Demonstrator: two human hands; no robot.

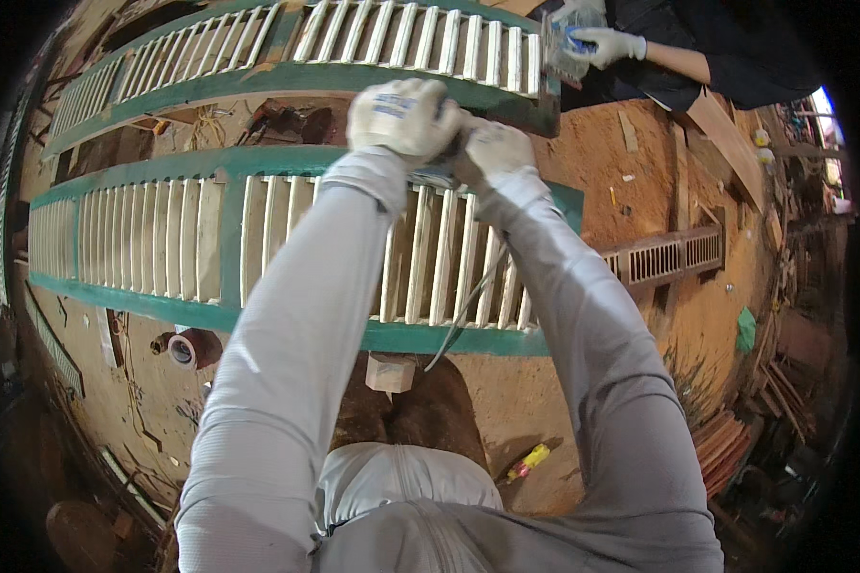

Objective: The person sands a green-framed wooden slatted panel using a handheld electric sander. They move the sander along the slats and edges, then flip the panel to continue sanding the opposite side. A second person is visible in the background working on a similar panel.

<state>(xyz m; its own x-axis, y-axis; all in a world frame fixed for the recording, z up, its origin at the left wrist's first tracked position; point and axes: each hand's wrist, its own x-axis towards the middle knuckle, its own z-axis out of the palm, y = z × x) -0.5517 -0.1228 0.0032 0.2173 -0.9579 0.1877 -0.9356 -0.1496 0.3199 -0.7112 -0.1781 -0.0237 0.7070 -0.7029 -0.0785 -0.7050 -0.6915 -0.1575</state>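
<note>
A green louvered shutter panel (222, 239) with white slats lies across in front of me. My left hand (399, 122), in a white glove with blue print, is curled over the panel's far rail. Beside it, my right hand (497, 151), also gloved, is closed with its fingers bent inward. The two hands nearly touch, and what they hold is mostly hidden under them; a small bluish-grey patch shows below. A thin grey cord (468, 304) runs from near my right wrist over the slats to the panel's near edge.
A second green shutter (287, 78) lies beyond. At its right end a co-worker's gloved hand (610, 46) is at a blue-and-clear object. A tape roll (189, 350), a wooden block (390, 373), a yellow bottle (528, 462) and a brown slatted panel (674, 256) lie around.
</note>
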